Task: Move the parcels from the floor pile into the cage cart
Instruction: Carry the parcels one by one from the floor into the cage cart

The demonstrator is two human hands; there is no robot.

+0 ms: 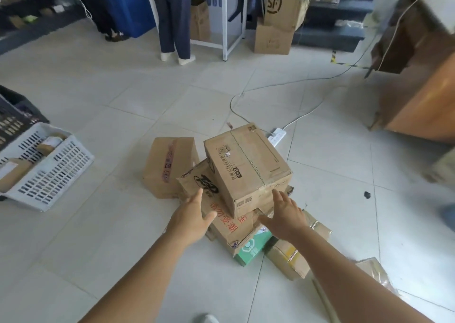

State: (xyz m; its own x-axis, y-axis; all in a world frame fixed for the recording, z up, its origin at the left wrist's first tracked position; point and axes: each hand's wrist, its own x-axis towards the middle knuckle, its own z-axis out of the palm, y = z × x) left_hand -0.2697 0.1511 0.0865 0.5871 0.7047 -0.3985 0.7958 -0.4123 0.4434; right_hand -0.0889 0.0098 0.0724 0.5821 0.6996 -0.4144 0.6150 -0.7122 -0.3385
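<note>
The top box [246, 165] was plain brown; the box under it [221, 224] bore red and black print; a lower carton [251, 247] looked green and white.

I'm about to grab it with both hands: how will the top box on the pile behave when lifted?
The top box is likely stiff, since its faces look flat and taped. It sits skewed on the printed box, so that one might shift. Weight can't be judged.
</note>
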